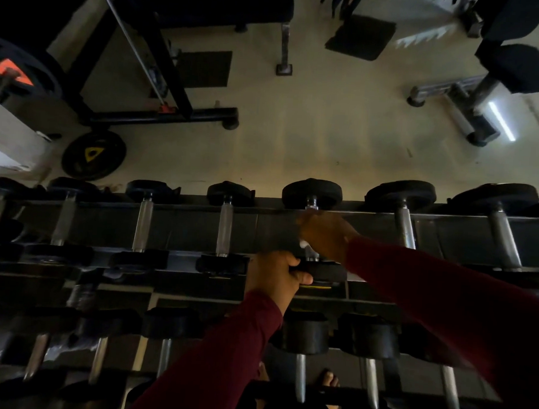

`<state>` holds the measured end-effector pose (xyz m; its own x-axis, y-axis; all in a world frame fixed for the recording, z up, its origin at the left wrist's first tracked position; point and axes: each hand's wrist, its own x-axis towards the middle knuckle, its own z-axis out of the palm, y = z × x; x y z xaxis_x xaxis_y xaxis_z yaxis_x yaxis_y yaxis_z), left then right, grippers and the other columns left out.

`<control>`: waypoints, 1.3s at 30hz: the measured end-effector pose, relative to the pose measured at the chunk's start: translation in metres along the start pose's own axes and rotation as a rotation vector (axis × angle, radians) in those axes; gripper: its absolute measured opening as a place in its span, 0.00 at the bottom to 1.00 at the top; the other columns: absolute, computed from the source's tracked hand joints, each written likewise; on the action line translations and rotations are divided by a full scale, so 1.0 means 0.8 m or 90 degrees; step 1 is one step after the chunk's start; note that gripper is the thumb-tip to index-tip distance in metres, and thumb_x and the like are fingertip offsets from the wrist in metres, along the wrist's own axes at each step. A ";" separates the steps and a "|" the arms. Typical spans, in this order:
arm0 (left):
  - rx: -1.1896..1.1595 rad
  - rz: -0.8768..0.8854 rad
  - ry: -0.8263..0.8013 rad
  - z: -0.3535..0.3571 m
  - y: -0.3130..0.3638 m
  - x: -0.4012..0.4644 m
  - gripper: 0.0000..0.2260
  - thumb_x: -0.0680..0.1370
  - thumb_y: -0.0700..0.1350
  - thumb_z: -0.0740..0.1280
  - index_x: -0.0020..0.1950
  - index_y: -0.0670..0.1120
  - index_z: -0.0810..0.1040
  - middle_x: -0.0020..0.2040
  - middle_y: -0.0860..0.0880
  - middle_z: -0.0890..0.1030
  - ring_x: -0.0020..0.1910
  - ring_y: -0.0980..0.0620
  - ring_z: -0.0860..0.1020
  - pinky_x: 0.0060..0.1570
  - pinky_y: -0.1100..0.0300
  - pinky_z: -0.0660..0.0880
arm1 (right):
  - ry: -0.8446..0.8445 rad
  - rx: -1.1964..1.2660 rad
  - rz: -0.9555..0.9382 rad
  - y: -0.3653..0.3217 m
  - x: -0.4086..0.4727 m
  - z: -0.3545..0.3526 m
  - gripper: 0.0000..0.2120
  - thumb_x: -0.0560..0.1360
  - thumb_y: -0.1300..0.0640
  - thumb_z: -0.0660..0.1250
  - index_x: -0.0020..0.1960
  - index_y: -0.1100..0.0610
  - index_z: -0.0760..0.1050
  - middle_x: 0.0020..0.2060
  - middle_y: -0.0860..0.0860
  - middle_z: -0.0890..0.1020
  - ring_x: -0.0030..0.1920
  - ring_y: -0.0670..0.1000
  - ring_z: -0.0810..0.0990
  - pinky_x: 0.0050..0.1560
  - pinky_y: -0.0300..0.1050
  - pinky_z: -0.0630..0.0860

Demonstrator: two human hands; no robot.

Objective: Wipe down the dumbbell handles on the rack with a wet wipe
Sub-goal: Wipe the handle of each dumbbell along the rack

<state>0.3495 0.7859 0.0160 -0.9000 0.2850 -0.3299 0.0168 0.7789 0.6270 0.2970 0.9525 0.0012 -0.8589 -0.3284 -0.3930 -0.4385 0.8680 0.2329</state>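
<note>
Right hand (324, 234) curls around a top-row dumbbell handle (311, 206); a scrap of white wet wipe (303, 244) shows under its fingers. Left hand (274, 274) grips that dumbbell's near head (321, 271). Wiping appears midway: which handles are done cannot be told. Rack (183, 228) holds two dumbbell rows.

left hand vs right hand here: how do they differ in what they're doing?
The left hand grips the near black head of the dumbbell; the right hand is wrapped around that dumbbell's handle, with a bit of white wet wipe showing under it. The left hand sits nearer the person, the right farther up the rack. The right looks motion-blurred, the left sharp. Both wear maroon sleeves.
</note>
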 end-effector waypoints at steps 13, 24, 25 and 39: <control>0.500 0.366 -0.198 0.019 0.048 0.027 0.23 0.72 0.58 0.68 0.63 0.49 0.74 0.58 0.47 0.75 0.55 0.46 0.76 0.48 0.50 0.78 | 0.130 1.288 0.606 0.034 -0.075 0.057 0.09 0.79 0.60 0.66 0.57 0.55 0.79 0.50 0.53 0.83 0.47 0.50 0.82 0.44 0.44 0.80; 0.894 0.391 -0.281 0.094 0.109 0.052 0.13 0.79 0.46 0.66 0.61 0.43 0.78 0.56 0.43 0.79 0.53 0.41 0.80 0.49 0.47 0.79 | 0.190 1.654 0.516 0.040 -0.092 0.078 0.13 0.76 0.60 0.69 0.60 0.60 0.78 0.55 0.57 0.84 0.56 0.55 0.83 0.52 0.47 0.81; 0.863 0.407 -0.280 0.086 0.103 0.053 0.14 0.78 0.48 0.68 0.61 0.44 0.78 0.54 0.44 0.79 0.52 0.43 0.80 0.48 0.50 0.78 | 0.180 1.667 0.516 0.041 -0.091 0.082 0.14 0.77 0.60 0.69 0.61 0.60 0.78 0.55 0.57 0.84 0.56 0.55 0.83 0.55 0.49 0.81; 0.589 0.479 -0.224 0.039 0.031 0.068 0.28 0.76 0.64 0.64 0.67 0.45 0.72 0.59 0.46 0.73 0.51 0.47 0.77 0.49 0.50 0.79 | 0.144 1.689 0.529 0.042 -0.076 0.089 0.11 0.77 0.65 0.67 0.59 0.61 0.78 0.54 0.58 0.84 0.56 0.56 0.83 0.53 0.48 0.81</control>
<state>0.3145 0.8382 -0.0083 -0.3704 0.8538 -0.3659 0.9069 0.4176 0.0562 0.3534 1.0287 -0.0306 -0.6726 0.1451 -0.7257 0.4653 -0.6796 -0.5671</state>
